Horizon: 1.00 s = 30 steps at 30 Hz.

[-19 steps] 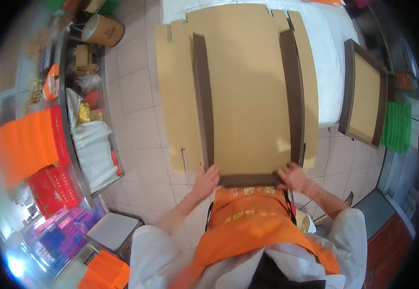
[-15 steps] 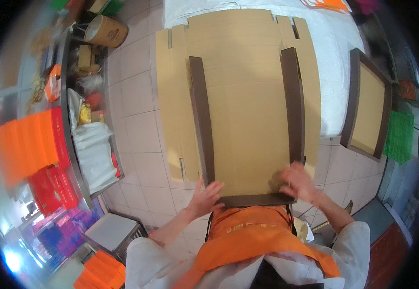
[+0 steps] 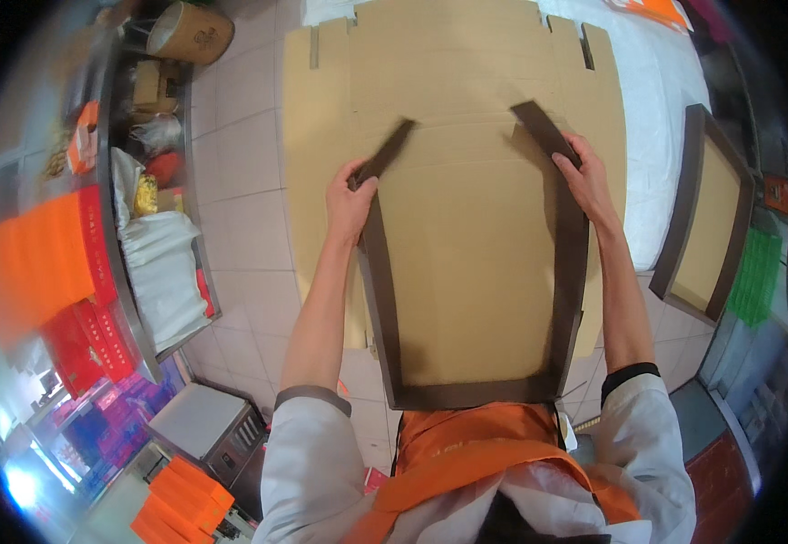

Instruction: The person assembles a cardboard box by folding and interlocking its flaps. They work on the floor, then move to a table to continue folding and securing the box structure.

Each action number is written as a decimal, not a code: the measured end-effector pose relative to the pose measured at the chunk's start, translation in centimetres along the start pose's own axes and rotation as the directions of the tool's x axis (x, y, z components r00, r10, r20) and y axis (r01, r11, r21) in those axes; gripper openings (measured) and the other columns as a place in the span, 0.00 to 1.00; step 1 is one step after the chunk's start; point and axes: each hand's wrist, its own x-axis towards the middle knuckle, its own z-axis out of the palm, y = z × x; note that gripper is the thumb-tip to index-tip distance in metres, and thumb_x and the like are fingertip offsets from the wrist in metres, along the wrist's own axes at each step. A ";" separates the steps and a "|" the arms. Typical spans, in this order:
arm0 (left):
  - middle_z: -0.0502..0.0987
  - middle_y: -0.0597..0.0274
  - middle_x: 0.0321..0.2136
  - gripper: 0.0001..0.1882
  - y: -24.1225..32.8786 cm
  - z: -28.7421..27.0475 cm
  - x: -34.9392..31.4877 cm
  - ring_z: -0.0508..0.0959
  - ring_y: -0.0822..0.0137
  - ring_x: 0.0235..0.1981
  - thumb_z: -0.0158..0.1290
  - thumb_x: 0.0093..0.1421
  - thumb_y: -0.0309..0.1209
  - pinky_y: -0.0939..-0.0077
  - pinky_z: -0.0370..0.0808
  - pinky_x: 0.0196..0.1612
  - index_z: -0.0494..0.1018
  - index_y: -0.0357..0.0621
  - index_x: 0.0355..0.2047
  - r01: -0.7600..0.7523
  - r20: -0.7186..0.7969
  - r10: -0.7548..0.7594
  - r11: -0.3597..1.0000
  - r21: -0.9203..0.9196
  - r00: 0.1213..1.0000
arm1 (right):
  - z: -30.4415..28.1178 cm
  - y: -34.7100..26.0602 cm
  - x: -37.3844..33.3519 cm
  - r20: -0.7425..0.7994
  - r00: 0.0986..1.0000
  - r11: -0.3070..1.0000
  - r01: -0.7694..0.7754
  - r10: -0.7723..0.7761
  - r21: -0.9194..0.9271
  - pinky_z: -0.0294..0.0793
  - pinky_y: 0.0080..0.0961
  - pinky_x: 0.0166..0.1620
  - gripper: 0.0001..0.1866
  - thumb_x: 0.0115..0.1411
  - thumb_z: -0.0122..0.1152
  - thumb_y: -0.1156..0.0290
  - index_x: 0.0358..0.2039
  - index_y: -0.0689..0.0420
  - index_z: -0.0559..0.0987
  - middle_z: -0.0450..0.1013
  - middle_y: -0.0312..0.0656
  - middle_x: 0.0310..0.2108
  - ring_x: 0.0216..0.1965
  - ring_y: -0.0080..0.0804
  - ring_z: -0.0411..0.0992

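A half-folded cardboard box, tan inside with dark brown walls, lies in front of me. Its near wall and two long side walls stand up; the far side is flat. My left hand is closed round the far part of the left wall, whose end flap bends inward. On the opposite wall, my right hand grips the far part in the same way, beside the right end flap, also angled inward. Under the box are flat die-cut cardboard sheets with slots along their edges.
A white-covered table supports the cardboard. To the right stands a folded box with brown walls, near a green crate. On the left is a shelf holding a white sack, with orange bags and a round bucket nearby.
Both hands have moved from the near corners to the far ends of the side walls and closed on them. The far end flaps now bend inward, and the near corners have closed up.
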 end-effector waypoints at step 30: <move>0.64 0.50 0.51 0.31 2.5 0.1 -1.7 0.65 0.62 0.53 0.64 0.48 0.36 0.70 0.62 0.55 0.64 0.37 0.48 0.168 -0.014 -0.177 0.957 -0.238 0.984 | 0.2 -0.8 -1.5 -0.008 0.999 0.995 -0.036 0.037 0.090 0.51 0.35 0.62 0.19 0.54 0.65 0.64 0.43 0.59 0.71 0.56 0.49 0.61 0.64 0.41 0.51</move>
